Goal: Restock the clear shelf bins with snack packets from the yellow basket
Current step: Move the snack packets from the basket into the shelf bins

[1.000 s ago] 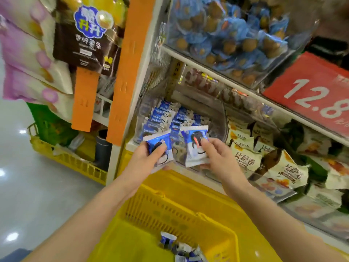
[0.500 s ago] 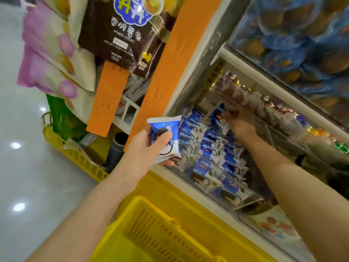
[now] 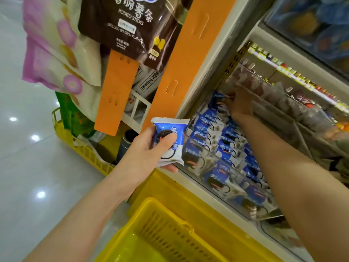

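Deeper toward the back of the clear shelf bin (image 3: 222, 163) than half a second ago sits the right hand (image 3: 240, 105) — whether its blurred fingers hold anything, I cannot tell. At left hangs a potato-sticks bag (image 3: 128, 25). The left hand (image 3: 149, 154) grips one blue snack packet (image 3: 169, 140) just outside the bin's front corner — the yellow basket (image 3: 170, 233) is below.

The right hand (image 3: 240, 105) is blurred deep in the clear bin (image 3: 217, 160), its grip unreadable. The bottom edge cuts off the yellow basket (image 3: 166, 229).
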{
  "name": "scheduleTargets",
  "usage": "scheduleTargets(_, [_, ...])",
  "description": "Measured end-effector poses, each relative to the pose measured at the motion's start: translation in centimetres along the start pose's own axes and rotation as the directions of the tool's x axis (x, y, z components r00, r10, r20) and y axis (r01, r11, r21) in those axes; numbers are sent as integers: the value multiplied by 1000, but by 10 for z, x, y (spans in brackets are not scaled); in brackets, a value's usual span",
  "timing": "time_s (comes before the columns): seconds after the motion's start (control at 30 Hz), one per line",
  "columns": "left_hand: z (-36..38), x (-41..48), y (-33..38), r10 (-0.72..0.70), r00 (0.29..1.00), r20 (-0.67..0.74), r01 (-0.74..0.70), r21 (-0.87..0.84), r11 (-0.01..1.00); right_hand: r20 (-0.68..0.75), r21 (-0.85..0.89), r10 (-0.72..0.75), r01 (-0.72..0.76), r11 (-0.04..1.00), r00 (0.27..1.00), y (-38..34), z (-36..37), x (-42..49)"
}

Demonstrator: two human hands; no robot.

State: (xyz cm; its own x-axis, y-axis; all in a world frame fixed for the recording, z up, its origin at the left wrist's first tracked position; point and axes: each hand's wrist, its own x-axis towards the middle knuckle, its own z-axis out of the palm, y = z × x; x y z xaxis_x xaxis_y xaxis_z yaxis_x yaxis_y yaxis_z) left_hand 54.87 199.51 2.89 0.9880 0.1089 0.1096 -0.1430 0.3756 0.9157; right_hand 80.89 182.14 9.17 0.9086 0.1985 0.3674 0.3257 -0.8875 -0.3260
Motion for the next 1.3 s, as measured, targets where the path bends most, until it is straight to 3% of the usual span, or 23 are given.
scheduleTargets(0.1, [-1,-3,5,34,999,-21,-33,8,999,-2,-188,9,-9,982,1000,-3,-1,0])
scheduleTargets(0.3, [17,-10,10,58,997,-53,-54,60,997,-39,-295,19,-30,955,999,-22,-23,-41])
scheduleTargets(0.37, [28,-16,7,33,998,-47,-28,105,994,-70,-164,-57,44,985,996,-33,-35,-73])
scheduleTargets(0.47, [41,-24,3,-17,999,-51,24,123,992,-95,208,-89,107,972,991,-51,-57,-129])
scheduleTargets(0.57, [52,-33,6,-38,999,-21,40,132,990,65,415,-138,99,905,988,-65,-79,-185])
scheduleTargets(0.67, [62,-42,11,-46,998,39,40,143,989,178,441,-233,134,887,956,-72,-96,-222])
scheduleTargets(0.83, [74,-53,17,-33,998,54,21,205,978,265,504,-230,69,861,936,-69,-127,-239])
scheduleTargets(0.93, [87,-58,18,-18,1000,-19,21,171,985,372,473,-163,-36,880,914,-66,-130,-249])
scheduleTargets(1.0, [100,-58,21,-43,993,-109,53,89,995,415,566,-128,-145,811,901,-68,-127,-258])
scheduleTargets(1.1, [113,-55,23,-5,988,-157,11,40,999,366,641,-98,-173,748,926,-65,-128,-264])
scheduleTargets(1.3, [119,-32,31,257,964,-67,-232,263,937,201,647,50,-171,743,978,-44,-142,-238])
